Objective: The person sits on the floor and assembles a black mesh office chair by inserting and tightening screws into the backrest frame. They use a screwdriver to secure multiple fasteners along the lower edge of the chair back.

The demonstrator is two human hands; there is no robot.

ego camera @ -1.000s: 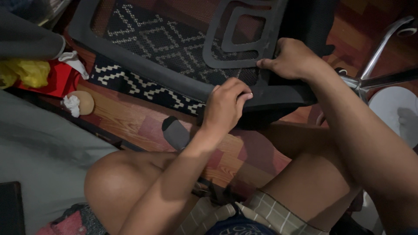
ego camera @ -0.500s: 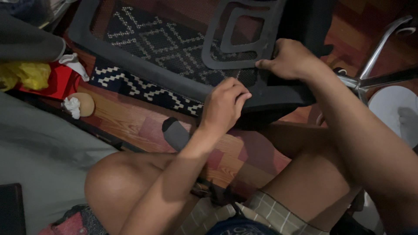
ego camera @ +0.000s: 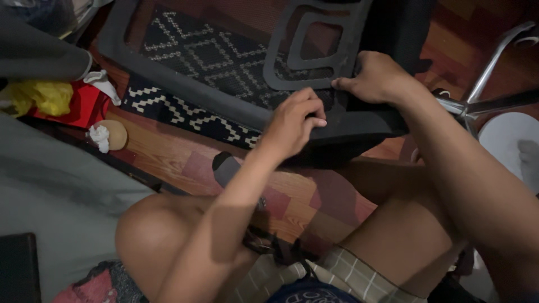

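Wooden flooring [ego camera: 168,151] and a patterned black-and-white rug [ego camera: 185,120] lie under the black mesh chair back [ego camera: 224,62]. At its lower edge I see my left hand [ego camera: 295,120] curled on the frame, and my right hand [ego camera: 376,78] gripping the frame just beside it.

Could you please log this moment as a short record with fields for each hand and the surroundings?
left hand: fingers curled on the lower edge of the black mesh chair back
right hand: gripping the chair back's plastic lumbar frame
floor: wood planks, patterned rug
nearby: chrome chair base, crumpled tissue
posture: seated, knee raised
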